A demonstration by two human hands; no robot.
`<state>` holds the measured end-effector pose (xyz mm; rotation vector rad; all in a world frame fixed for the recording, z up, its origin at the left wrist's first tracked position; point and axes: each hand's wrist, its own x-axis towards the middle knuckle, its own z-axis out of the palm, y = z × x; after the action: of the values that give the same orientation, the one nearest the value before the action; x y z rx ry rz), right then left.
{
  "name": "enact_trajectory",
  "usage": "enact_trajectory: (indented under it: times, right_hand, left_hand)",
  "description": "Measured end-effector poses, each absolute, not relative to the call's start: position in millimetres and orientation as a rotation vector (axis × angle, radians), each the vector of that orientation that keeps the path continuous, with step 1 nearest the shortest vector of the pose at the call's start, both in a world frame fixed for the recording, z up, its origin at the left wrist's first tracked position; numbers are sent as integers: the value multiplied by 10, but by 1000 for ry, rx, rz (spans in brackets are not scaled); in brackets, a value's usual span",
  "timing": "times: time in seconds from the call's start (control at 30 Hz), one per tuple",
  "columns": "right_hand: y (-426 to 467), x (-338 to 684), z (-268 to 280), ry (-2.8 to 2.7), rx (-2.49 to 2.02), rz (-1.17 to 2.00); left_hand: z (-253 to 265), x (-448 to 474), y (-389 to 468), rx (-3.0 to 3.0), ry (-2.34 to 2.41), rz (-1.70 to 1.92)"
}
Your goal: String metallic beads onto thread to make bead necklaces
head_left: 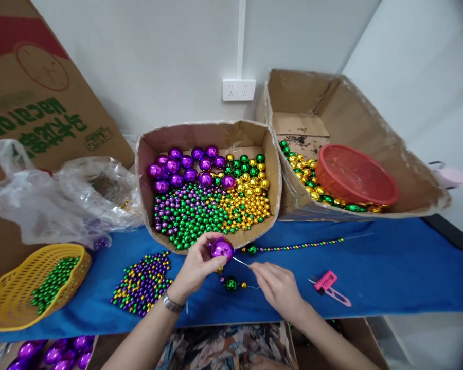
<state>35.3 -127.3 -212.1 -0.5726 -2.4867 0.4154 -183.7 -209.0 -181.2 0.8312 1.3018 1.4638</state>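
My left hand (201, 263) pinches a large shiny purple bead (221, 248) just in front of the bead box. My right hand (274, 285) grips a thin needle (241, 262), whose far end meets the bead; whether it enters the hole I cannot tell. Behind the hands, a strand of small green, gold and purple beads (304, 245) stretches right across the blue cloth, ending in bare thread. Just below the purple bead, a large green bead (230, 283) lies on the cloth beside a gold bead (244, 284) and a short piece of thread.
The cardboard box (208, 134) holds sorted beads. Another box (304, 85) contains beads and a red bowl (357, 174). A yellow basket (7, 272), plastic bags (34, 200) and a bead pile (142, 282) occupy the left. Pink thread snips (326, 281) lie right on the blue cloth (393, 272).
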Motion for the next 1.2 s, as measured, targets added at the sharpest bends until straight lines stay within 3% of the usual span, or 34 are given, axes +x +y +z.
enact_trajectory:
  times: [0.37, 0.5, 0.63, 0.93, 1.2]
  right_hand:
    - [-1328, 374, -2189, -2346, -609, 771]
    - [-1277, 482, -2178, -2293, -700, 797]
    - [-1263, 541, -2177, -2269, -738, 812]
    - [-1257, 572, -2191, -2256, -765, 772]
    - [-1245, 603, -2225, -2236, -816, 715]
  left_hand:
    - [-1860, -1808, -2030, 782, 1170, 1495]
    - [-1868, -2049, -1847, 865, 1543, 1554]
    - [-1959, -2162, -1636, 1338, 1806, 1375]
    - [-2140, -1966, -1238, 1554, 1758, 1119]
    - [-2070, -1925, -1321, 1304, 1696, 1249]
